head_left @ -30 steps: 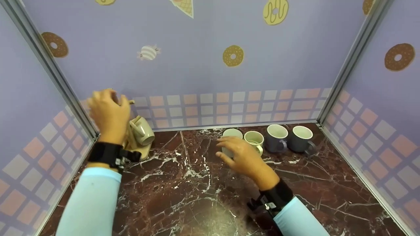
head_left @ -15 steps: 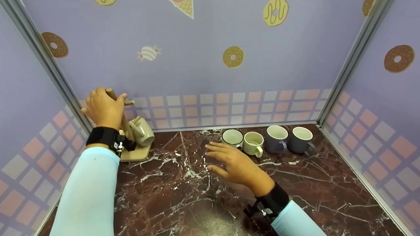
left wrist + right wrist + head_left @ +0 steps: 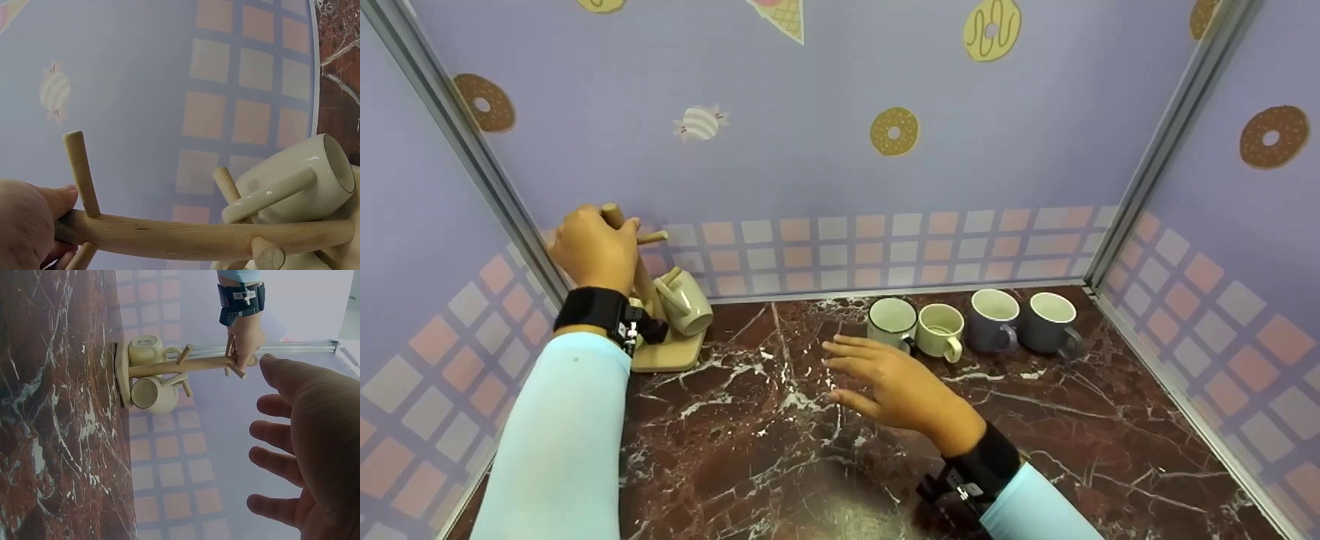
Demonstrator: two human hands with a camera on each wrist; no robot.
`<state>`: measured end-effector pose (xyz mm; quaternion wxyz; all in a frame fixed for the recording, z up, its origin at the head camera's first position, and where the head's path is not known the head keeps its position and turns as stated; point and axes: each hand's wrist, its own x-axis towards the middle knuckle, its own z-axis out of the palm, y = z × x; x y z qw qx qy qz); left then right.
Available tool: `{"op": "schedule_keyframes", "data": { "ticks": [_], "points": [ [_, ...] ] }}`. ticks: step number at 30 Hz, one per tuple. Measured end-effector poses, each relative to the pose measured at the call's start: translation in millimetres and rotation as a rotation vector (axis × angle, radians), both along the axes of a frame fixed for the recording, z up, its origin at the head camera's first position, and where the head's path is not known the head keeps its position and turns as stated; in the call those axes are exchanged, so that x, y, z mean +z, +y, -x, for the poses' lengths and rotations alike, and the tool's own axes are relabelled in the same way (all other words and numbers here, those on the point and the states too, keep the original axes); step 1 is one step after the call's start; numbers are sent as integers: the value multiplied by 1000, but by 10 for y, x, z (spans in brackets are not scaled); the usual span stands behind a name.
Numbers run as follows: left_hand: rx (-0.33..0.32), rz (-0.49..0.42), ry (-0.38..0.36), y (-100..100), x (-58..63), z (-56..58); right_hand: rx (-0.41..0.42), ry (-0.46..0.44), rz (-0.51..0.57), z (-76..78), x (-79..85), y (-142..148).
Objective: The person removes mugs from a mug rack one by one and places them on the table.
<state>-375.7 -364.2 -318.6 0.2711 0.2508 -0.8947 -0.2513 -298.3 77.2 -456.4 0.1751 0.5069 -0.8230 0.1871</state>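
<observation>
My left hand grips the top of a wooden mug tree, thumb beside an upper peg. On the tree's lower pegs hang two mugs: a pale glazed mug, its handle over a peg, and a cream mug on the other side. The upper pegs carry nothing. Over the table, fingers spread and holding nothing, my right hand is in front of a white mug with a dark rim. That mug's lower part is partly hidden by the hand.
Right of the dark-rimmed mug stand a ribbed cream mug, a purple-grey mug and a dark grey mug, in a row near the back wall. Patterned walls enclose the marbled table at the back and both sides.
My left hand has settled around the top of the mug tree. My right hand has moved left and slightly down, away from the row of mugs, uncovering the dark-rimmed one.
</observation>
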Motion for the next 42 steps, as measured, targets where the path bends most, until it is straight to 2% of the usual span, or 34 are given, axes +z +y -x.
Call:
{"op": "schedule_keyframes", "data": {
  "ticks": [7,10,17,26,29,37,42],
  "points": [
    [-47,3,70,-77,25,-93,-4,-43,-25,-27,0,-31],
    [-57,5,44,-134,43,-132,-4,-51,-38,-35,-9,-42],
    [-123,-3,-94,-218,154,-152,-4,-61,-50,-26,-40,-35],
    [-239,5,-156,-235,243,-175,57,-39,-33,25,-65,-33],
    [-266,-12,-164,-226,255,-180,63,-28,-34,30,-65,-35],
    [-354,-41,-126,-209,249,-168,69,-28,-31,15,-62,-49],
    [-363,-74,-118,-218,245,-161,78,-18,-30,27,-54,-67]
  ]
}}
